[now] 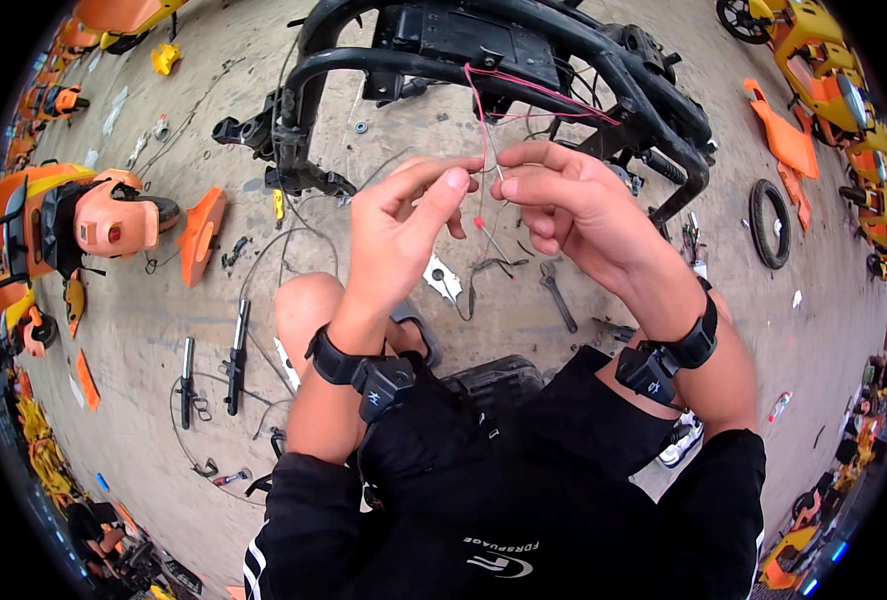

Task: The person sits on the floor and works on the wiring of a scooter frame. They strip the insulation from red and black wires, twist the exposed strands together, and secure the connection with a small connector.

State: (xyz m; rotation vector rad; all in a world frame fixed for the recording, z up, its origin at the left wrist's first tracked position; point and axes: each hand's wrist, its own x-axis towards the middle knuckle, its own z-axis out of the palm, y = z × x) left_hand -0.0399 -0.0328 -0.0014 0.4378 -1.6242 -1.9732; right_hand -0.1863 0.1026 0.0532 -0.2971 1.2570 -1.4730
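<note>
A black tubular scooter frame (319, 60) stands in front of me. A thin red wire (479, 110) runs down from its upper tube to my fingertips. My left hand (404, 220) is closed, thumb and index finger pinched at the lower end of this wire. Close beside it, my right hand (574, 205) pinches a thin pale strand (500, 182), its other fingers curled. I cannot make out whether the two strands are joined. Below the fingertips, on the concrete floor, lie a red-handled screwdriver (493, 240) and a pale metal plate (442, 275).
Floor around me holds a wrench (559, 295), cables, fork tubes (236, 360), an orange panel (202, 235) and a tire (769, 225). An orange scooter (104, 220) is at the left; yellow scooters (809, 60) line the right. My knees are bent below my hands.
</note>
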